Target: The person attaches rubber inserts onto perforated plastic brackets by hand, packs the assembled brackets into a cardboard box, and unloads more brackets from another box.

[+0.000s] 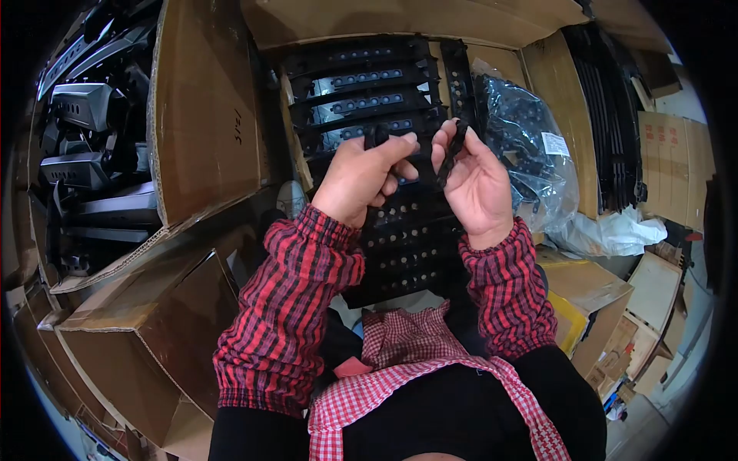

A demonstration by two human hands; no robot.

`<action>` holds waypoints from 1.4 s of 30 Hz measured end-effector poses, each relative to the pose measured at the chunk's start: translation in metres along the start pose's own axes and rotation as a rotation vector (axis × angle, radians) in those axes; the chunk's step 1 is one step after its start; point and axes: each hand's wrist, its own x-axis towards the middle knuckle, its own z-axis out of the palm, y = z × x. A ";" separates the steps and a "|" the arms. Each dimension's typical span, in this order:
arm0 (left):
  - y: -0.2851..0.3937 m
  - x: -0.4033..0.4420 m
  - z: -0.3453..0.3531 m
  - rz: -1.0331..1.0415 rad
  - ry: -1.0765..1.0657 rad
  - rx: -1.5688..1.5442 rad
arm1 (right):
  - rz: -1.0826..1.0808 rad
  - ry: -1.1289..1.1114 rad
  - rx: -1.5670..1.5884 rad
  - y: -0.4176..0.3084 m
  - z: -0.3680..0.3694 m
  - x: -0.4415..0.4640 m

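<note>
My right hand [480,184] pinches a narrow black plastic part [452,157] upright between thumb and fingers. Close beside it, my left hand [361,173] is closed, its fingers curled under and the thumb pointing toward the right hand. A small dark piece [377,137] shows at the left hand's knuckles, but I cannot make out what its fingers grip. Beneath both hands lie long black strips [369,79] with rows of round details, several of them side by side. The lower strips [400,246] carry rows of shiny round spots.
An open cardboard box [204,107] on the left holds black and grey plastic parts [84,169]. A clear plastic bag [530,131] of dark parts sits right of the strips. Farther right stand stacked black panels [611,131] and a carton [667,165]. Another box [138,307] is at lower left.
</note>
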 end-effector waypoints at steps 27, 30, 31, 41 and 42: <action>-0.028 0.003 0.010 0.125 0.055 0.198 | -0.314 0.016 0.065 -0.002 -0.018 -0.020; -0.043 0.000 0.004 0.180 0.101 0.317 | -0.223 0.147 -0.335 0.003 -0.041 -0.029; -0.048 -0.004 0.005 0.159 0.089 0.319 | -0.084 0.180 -0.414 0.008 -0.049 -0.036; -0.143 -0.001 -0.028 0.006 0.467 0.533 | -0.518 0.126 -1.539 0.068 -0.110 -0.047; -0.151 -0.002 -0.027 0.026 0.526 0.533 | -0.575 0.130 -1.652 0.074 -0.107 -0.043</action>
